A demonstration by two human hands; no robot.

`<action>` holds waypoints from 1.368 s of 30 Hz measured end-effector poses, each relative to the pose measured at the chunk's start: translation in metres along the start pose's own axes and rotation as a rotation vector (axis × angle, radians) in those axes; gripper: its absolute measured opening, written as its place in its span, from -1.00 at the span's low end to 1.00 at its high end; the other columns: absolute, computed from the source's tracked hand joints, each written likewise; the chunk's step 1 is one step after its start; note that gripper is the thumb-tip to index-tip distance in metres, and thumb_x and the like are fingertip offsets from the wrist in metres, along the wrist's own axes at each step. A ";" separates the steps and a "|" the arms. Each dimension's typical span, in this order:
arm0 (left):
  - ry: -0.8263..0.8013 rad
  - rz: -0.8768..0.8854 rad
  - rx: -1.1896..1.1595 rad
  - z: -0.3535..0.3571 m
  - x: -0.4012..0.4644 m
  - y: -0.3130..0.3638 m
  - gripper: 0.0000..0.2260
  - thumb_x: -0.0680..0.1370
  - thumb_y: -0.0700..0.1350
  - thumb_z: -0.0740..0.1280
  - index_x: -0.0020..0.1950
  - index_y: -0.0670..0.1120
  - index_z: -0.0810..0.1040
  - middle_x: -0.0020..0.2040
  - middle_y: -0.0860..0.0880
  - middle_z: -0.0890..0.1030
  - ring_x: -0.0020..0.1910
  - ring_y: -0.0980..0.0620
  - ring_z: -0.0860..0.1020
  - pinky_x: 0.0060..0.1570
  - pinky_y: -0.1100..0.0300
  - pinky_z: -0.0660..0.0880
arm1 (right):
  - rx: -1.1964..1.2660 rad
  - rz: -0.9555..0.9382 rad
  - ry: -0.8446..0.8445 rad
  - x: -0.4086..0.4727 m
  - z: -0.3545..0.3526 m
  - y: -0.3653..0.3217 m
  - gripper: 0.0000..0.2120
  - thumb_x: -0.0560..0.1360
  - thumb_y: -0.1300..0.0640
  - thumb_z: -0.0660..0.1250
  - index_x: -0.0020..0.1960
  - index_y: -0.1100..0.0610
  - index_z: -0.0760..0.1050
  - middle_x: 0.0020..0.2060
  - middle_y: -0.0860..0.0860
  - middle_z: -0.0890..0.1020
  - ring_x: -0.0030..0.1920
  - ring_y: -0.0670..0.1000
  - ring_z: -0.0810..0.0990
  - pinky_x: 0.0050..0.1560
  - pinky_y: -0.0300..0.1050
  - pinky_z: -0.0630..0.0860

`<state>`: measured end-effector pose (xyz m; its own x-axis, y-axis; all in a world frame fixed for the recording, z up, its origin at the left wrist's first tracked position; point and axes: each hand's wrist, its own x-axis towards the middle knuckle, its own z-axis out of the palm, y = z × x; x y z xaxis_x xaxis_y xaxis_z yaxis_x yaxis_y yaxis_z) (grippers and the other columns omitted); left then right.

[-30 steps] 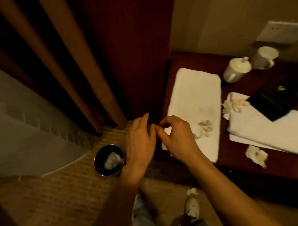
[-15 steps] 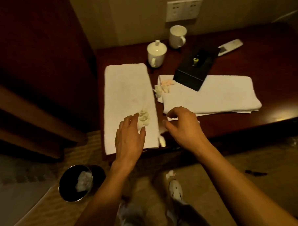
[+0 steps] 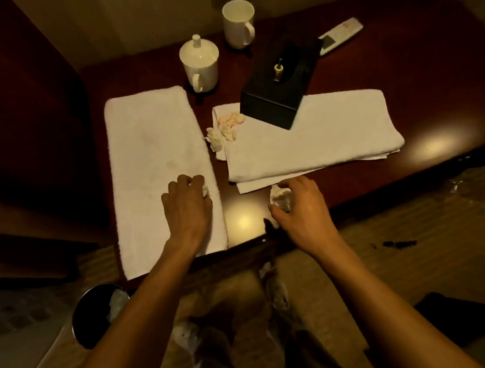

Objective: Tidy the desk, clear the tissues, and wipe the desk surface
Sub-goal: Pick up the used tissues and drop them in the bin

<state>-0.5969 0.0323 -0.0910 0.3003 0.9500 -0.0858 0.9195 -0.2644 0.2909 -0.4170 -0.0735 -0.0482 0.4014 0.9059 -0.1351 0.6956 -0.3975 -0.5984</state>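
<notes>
1. A dark wooden desk [image 3: 355,67] fills the upper half of the view, seen from above by a person standing at its near edge.
2. The left hand [image 3: 187,205] rests on a white towel [image 3: 151,165] lying lengthwise at the left end of the desk. Its fingers are curled over a small crumpled tissue [image 3: 206,190], which peeks out by the fingertips.
3. The right hand [image 3: 302,203] is on the bare desk near the front edge, thumb and fingers curled round a second crumpled tissue [image 3: 281,196].
4. A second folded white towel [image 3: 317,141] lies crosswise just beyond the right hand.
5. More crumpled tissues [image 3: 227,126], some tinged pink, sit at that towel's left end, one in the gap between the two towels.
6. A black tissue box [image 3: 276,96] rests partly on the far edge of the crosswise towel.
7. Behind it stand a white lidded cup [image 3: 200,63] and a white mug [image 3: 238,24], with a remote control [image 3: 340,33] to the right.
8. On the floor at lower left is a dark round bin [image 3: 91,315] with something white inside, partly hidden by the left forearm.
</notes>
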 end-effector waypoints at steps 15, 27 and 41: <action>-0.295 0.390 -0.228 0.053 -0.003 0.113 -0.54 0.49 -0.04 0.30 0.38 0.05 0.32 0.31 -0.05 0.39 0.09 -0.17 0.52 0.04 -0.01 0.46 | -0.005 0.091 -0.023 0.018 -0.002 0.052 -0.53 0.38 0.21 0.40 0.26 0.14 0.40 0.24 0.06 0.43 0.23 0.09 0.38 0.17 -0.13 0.35; -0.236 0.369 -0.248 0.051 -0.010 0.101 -0.70 0.49 -0.05 0.31 0.21 -0.03 0.44 0.06 -0.08 0.49 -0.06 -0.16 0.52 -0.18 0.07 0.34 | 0.083 0.022 -0.111 0.021 0.005 0.047 -0.71 0.44 0.29 0.34 0.15 0.13 0.52 -0.04 -0.04 0.51 -0.05 -0.06 0.48 -0.03 -0.21 0.39; 0.020 0.124 -0.332 -0.051 -0.039 -0.048 -0.75 0.52 -0.08 0.32 0.19 -0.06 0.48 0.05 -0.09 0.51 -0.10 -0.09 0.54 -0.15 0.11 0.40 | -0.020 -0.318 -0.241 0.015 0.071 -0.117 -0.78 0.43 0.22 0.34 0.08 0.15 0.55 -0.08 0.13 0.59 -0.15 0.10 0.57 -0.15 0.03 0.52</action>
<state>-0.6660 0.0169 -0.0534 0.3965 0.9179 -0.0130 0.7430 -0.3125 0.5918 -0.5350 -0.0027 -0.0361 0.0146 0.9916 -0.1288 0.7752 -0.0926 -0.6249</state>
